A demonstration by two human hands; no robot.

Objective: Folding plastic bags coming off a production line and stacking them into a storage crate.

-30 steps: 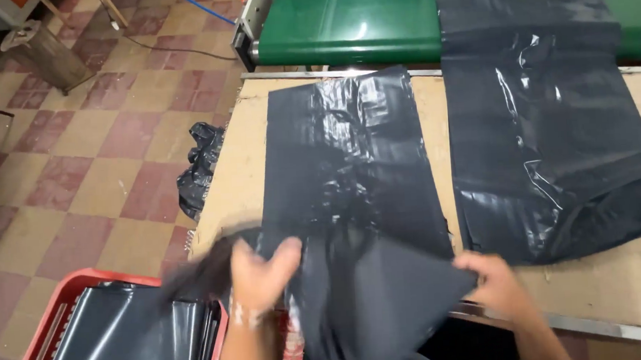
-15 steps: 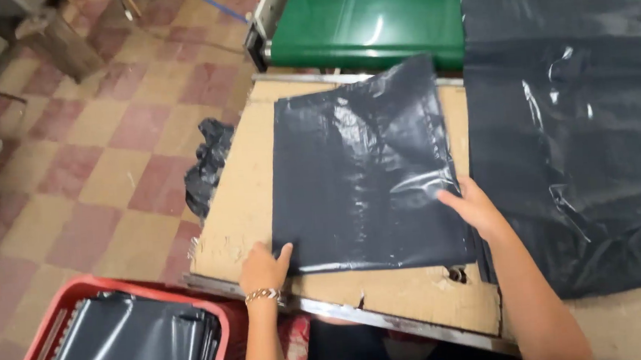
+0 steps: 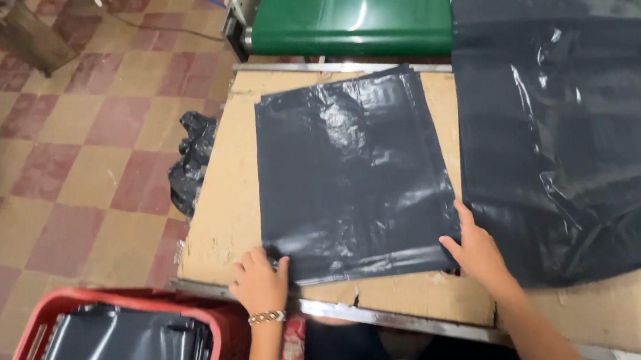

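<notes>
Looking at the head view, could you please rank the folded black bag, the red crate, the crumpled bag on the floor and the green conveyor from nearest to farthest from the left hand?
From the left hand:
1. Folded black bag: touching it, at its near left corner.
2. Red crate: just left, below the table edge.
3. Crumpled bag: on the floor, beside the table's left side.
4. Green conveyor: at the table's far end.

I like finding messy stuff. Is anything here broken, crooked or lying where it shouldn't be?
Yes. A crumpled black bag lies on the tiled floor beside the table, unlike the flat folded bag under the left hand and right hand. The table's front edge looks chipped and ragged. The long black sheet is wrinkled.
</notes>
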